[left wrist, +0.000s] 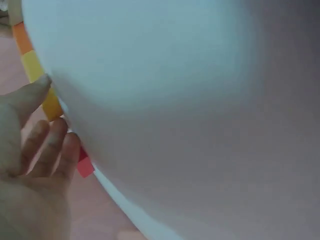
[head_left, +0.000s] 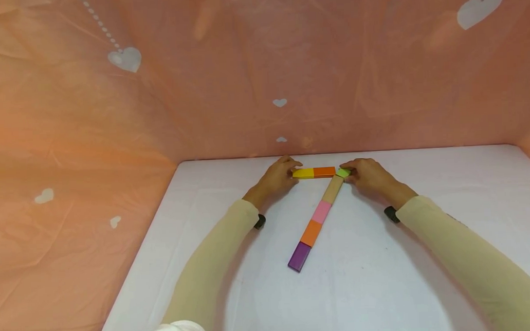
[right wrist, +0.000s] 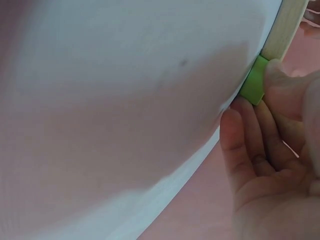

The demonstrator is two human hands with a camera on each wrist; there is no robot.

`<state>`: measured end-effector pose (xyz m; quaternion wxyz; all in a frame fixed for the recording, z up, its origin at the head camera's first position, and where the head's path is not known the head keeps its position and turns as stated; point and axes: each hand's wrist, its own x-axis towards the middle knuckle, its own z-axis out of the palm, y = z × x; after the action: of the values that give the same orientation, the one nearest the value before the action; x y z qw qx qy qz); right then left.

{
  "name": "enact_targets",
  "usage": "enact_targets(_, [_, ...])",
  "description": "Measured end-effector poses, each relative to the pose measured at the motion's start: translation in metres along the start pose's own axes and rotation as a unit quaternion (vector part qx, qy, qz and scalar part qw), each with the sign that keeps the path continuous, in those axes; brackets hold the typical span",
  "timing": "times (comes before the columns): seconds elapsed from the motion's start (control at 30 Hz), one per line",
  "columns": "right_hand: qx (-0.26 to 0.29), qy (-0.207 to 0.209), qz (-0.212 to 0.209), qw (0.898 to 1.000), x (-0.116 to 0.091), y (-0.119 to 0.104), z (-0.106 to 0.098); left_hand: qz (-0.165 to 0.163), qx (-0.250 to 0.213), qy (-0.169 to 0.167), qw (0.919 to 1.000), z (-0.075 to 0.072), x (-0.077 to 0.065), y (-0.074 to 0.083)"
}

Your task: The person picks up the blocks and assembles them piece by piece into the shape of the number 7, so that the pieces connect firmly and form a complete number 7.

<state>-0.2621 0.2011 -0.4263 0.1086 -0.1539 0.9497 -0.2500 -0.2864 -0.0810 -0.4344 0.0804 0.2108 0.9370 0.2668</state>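
Observation:
On the white table, a yellow block (head_left: 303,173) lies end to end with an orange-red block (head_left: 324,172) in a short row. My left hand (head_left: 279,178) pinches the yellow block's outer end, with the thumb (left wrist: 37,94) along its near side. A red block (left wrist: 85,167) shows beyond those fingers in the left wrist view. At the row's other end my right hand (head_left: 368,175) pinches a green block (right wrist: 254,82) between thumb and fingers. The green block sits at the top of a slanting line: a natural wood block (head_left: 333,190), then pink (head_left: 321,212), orange and purple blocks.
The purple block (head_left: 299,257) ends the slanting line nearest me. An orange curtain (head_left: 262,78) with white hearts hangs behind the table's far edge and along the left side. A dark band (head_left: 391,214) is on my right wrist.

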Motion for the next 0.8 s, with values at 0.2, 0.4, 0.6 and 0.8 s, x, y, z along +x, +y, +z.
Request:
enact_targets(0.2, [0.000, 0.004, 0.007, 1.000, -0.003, 0.001, -0.002, 0.030, -0.001, -0.013, 0.9995, -0.009, 0.001, -0.010])
enact_targets(0.4, [0.001, 0.009, 0.004, 1.000, -0.006, 0.002, -0.001, 0.012, -0.003, 0.025, 0.9996, -0.020, 0.000, -0.020])
enact_targets(0.6, [-0.001, 0.009, 0.008, 1.000, -0.008, 0.001, -0.002, 0.005, -0.016, 0.058, 0.9982, -0.025, 0.005, -0.026])
enact_targets(0.8, [0.005, 0.008, 0.005, 1.000, -0.009, -0.003, -0.002, 0.017, -0.001, 0.065, 0.9977, -0.024, 0.009, -0.033])
